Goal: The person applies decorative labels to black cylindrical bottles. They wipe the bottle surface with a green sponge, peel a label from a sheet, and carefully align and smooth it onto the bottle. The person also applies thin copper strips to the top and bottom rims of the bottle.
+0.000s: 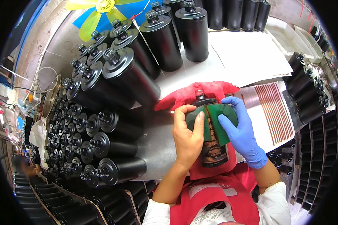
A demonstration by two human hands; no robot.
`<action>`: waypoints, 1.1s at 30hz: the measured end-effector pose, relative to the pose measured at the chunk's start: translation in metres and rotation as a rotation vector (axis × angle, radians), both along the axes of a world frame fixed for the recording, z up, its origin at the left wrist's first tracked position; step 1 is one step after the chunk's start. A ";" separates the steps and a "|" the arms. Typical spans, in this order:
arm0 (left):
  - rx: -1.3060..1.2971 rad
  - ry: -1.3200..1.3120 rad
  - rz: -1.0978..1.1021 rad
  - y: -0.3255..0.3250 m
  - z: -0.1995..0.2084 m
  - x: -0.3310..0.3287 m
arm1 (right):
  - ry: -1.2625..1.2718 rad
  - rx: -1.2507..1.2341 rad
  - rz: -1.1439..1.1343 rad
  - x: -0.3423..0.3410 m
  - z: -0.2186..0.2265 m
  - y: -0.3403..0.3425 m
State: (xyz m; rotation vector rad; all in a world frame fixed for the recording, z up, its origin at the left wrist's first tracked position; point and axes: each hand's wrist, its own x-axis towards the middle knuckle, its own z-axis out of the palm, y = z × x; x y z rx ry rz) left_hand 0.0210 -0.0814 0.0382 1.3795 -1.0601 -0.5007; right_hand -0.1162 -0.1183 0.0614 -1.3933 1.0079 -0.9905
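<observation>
A black bottle (214,157) with copper-brown patterning lies in front of me, its clear neck pointing away. My left hand (188,137), bare, is closed with fingers and thumb around a dark green flat piece (192,115) against the bottle's left side. On the other side my right hand (241,131), in a blue glove, grips a brighter green flat piece (220,128), thumb on its face and fingers over its far edge. Between the two green pieces runs a narrow strip of the brown pattern. Under the bottle is a red cloth (182,98).
Black bottles (129,77) stand at the far left, and many more (124,168) lie stacked left. White paper (248,56) and a sheet of brown strips (275,112) are at right. A yellow fan (105,5) stands at the back. Racks of bottles (311,161) flank the table.
</observation>
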 end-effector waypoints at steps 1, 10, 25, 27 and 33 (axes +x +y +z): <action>0.022 0.020 0.002 -0.004 -0.007 0.004 | 0.011 -0.002 -0.001 -0.001 -0.005 -0.002; 0.099 0.796 -0.065 0.012 -0.055 0.020 | -0.414 0.525 -0.098 -0.024 -0.075 -0.015; 0.095 0.206 0.015 0.043 -0.044 -0.002 | -0.132 0.261 -0.041 -0.032 -0.037 0.018; 0.068 0.272 0.037 0.046 -0.057 0.001 | -0.264 0.378 -0.049 -0.040 -0.055 0.016; 0.248 0.099 0.077 0.060 -0.079 0.033 | 0.086 0.174 -0.163 -0.063 -0.068 0.011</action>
